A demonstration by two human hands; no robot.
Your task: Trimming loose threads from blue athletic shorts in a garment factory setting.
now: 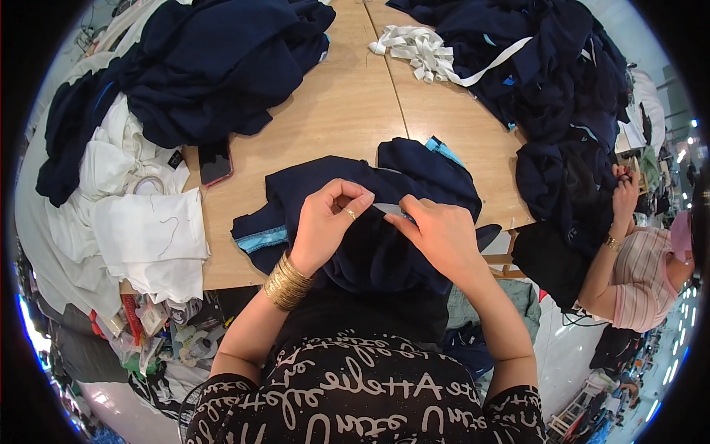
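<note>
A navy blue garment point(318, 174) lies bunched on the table edge and over my lap, with light blue trim point(260, 238) showing on its left side. My right hand point(444, 233) pinches the garment where a small whitish piece point(390, 209) shows between the two hands. Just to the left, my left hand point(329, 222) is raised above the cloth with thumb and forefinger pressed together. Whatever that pinch holds is too small to make out. A ring and several gold bangles point(288, 283) are on my left hand and wrist.
Large navy cloth piles point(214, 66) lie at the far left and far right of the wooden table point(336, 96). White fabric point(151, 237), a tape roll point(148, 186) and a phone point(215, 161) lie left. White strips point(418, 52) sit far right. A co-worker point(640, 274) works at right.
</note>
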